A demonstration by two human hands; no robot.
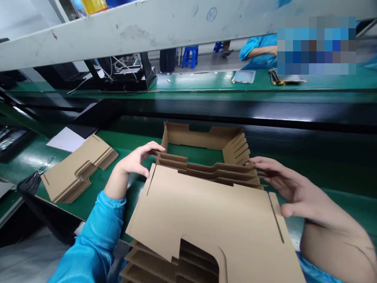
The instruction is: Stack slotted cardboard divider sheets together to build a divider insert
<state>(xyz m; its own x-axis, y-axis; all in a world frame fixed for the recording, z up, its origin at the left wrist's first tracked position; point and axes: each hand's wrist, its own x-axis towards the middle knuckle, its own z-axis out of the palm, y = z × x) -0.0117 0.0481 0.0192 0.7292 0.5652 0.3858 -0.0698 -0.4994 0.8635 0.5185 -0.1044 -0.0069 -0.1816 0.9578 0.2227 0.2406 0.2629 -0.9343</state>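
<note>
1. The cardboard assembly (206,208) lies in front of the person, between both hands, partly over the green surface (132,137); its broad, pale front panel tilts toward the camera, with a narrow slot near each side and a cut-out at its lower edge.
2. Behind that panel, several upright dividers (203,169) run crosswise, close together; beyond them an open cardboard frame (194,137) encloses a patch of green, its right wall notched; more ridged layers (150,259) show under the panel at the bottom.
3. The left grip (137,159), a bare hand below a blue sleeve (96,236), curves around the left ends of the dividers, thumb by the panel's upper corner; whether it clasps firmly, I cannot tell.
4. The right grip (290,190) is spread at the opposite ends, fingers by the dividers and thumb beside the panel's right edge; its firmness cannot be told either.
5. To the left lies a stack of cut cardboard pieces (79,167); just behind it are a white sheet (66,138) and a black sheet (94,116).
</note>
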